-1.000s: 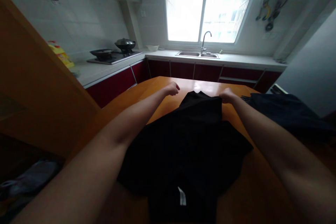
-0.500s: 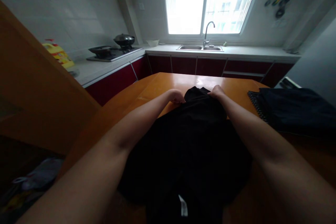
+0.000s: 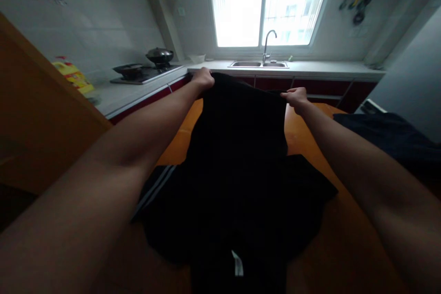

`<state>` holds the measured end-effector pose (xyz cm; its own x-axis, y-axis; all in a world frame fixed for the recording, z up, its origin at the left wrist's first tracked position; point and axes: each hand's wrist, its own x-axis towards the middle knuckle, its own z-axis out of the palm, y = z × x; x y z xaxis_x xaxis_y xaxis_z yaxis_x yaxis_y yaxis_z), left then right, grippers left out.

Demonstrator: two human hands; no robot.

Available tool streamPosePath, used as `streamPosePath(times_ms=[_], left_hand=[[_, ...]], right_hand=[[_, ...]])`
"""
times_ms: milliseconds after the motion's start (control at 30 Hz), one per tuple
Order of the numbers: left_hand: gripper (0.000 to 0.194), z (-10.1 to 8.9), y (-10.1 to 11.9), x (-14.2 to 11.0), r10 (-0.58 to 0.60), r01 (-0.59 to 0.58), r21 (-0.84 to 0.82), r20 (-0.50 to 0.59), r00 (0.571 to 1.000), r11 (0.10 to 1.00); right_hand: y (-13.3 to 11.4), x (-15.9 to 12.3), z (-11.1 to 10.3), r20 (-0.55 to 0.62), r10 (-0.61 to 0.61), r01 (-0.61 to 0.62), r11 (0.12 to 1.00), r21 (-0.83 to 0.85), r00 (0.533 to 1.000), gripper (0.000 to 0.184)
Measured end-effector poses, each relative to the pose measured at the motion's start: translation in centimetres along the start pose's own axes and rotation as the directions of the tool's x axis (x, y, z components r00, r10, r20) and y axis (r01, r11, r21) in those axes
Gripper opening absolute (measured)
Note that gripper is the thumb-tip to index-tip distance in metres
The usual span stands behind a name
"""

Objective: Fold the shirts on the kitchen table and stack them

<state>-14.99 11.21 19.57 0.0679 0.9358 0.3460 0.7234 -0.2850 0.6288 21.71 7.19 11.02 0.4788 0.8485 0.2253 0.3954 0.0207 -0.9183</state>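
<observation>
A black short-sleeved shirt (image 3: 237, 170) is spread over the wooden table, its collar end with a white label (image 3: 237, 264) toward me. Pale stripes run along the sleeve on the left (image 3: 156, 188). My left hand (image 3: 204, 79) grips one far corner of the hem, lifted off the table. Opposite it, my right hand (image 3: 295, 97) pinches the other far corner, a little lower. Between the two hands the hem is stretched wide. Fine detail in the black cloth is too dark to see.
The orange wooden table (image 3: 303, 133) carries a dark blue folded cloth (image 3: 386, 135) at the right. Beyond stand a counter with a sink (image 3: 246, 64), a stove with a lidded wok (image 3: 160, 55) and a yellow jug (image 3: 73, 76). A wooden panel (image 3: 41, 115) rises at the left.
Both hands have risen and moved apart, my left hand going left and up. The shirt's far end, bunched on the table before, is now raised and pulled wide. The striped sleeve has come into sight.
</observation>
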Motion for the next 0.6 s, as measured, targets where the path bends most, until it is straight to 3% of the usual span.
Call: streamPosePath(times_ms=[133, 233, 400, 467, 533, 600], left_hand=[[0.032, -1.1, 0.9, 0.4, -0.032, 0.071, 0.217, -0.182, 0.983, 0.974], [0.035, 0.2, -0.3, -0.4, 0.002, 0.049, 0.243, -0.204, 0.979, 0.969], [0.071, 5.4, -4.5, -4.1, -0.063, 0.075, 0.171, -0.07, 0.996, 0.982], [0.071, 6.7, -6.1, -6.6, -0.02, 0.018, 0.198, 0.008, 1.0, 0.98], [0.061, 6.7, -7.4, -9.6, 0.052, -0.074, 0.257, 0.091, 0.994, 0.964], [0.051, 5.1, -8.5, -13.2, 0.118, -0.16, 0.309, 0.148, 0.982, 0.937]], right_hand=[[-0.8, 0.2, -0.1, -0.05, -0.01, 0.015, 0.995, 0.095, 0.999, 0.022], [0.0, -0.1, 0.7, -0.058, 0.009, -0.005, 0.998, 0.066, 0.998, 0.023], [3.2, -2.5, 2.6, 0.129, 0.146, -0.136, 0.987, -0.081, 0.981, 0.04], [4.4, -3.9, 3.0, 0.173, 0.153, -0.134, 0.984, -0.12, 0.973, 0.048], [5.4, -5.4, 2.9, 0.204, 0.124, -0.094, 0.984, -0.152, 0.971, 0.047], [6.0, -7.1, 2.0, 0.257, 0.015, 0.045, 0.973, -0.227, 0.966, 0.039]])
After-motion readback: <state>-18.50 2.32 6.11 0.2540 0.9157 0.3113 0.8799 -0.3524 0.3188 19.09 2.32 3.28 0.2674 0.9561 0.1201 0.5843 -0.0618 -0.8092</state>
